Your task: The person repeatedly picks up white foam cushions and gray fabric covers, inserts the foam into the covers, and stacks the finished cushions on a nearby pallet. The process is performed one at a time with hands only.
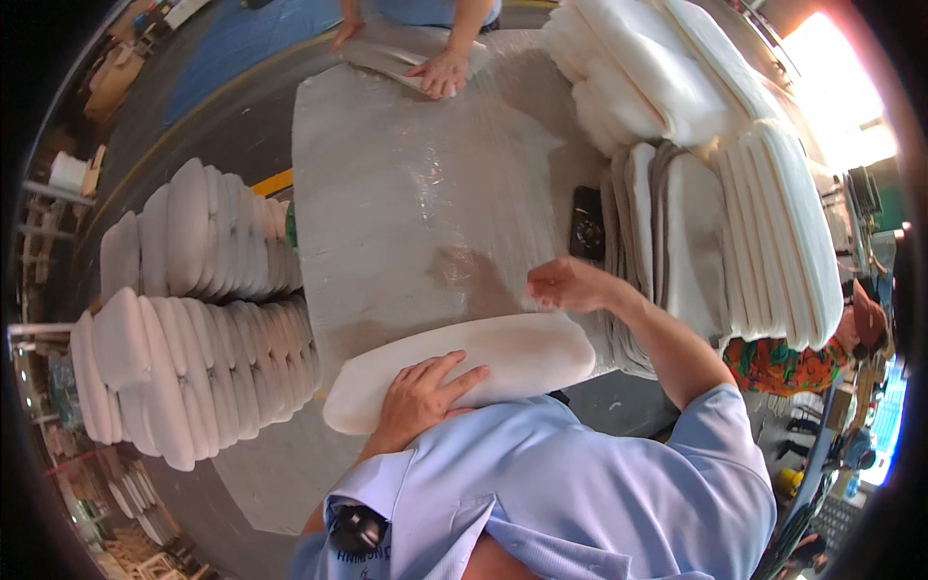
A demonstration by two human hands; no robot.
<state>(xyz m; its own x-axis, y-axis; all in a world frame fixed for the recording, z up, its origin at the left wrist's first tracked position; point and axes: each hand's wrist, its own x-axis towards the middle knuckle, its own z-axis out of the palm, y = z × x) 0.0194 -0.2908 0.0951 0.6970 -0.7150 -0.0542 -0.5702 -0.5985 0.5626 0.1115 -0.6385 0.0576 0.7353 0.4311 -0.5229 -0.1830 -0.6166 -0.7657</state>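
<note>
A long white cushion (522,350) with rounded ends lies at the near edge of the table, close against my body. My left hand (422,398) rests on its left half, palm down with the fingers spread. Just above the cushion's far right edge is my right hand (568,286), its fingers curled together. A small pale bit shows at those fingertips, too blurred to name. Across the table, another person's hands press on a grey-white padded piece (411,53).
The table (387,193) has a shiny plastic-wrapped top. Stacks of padded pieces stand at left (193,367). On the right are grey and white folded pads (691,242), thick white batting (667,77) and a black device (586,222). Another person (802,362) is at far right.
</note>
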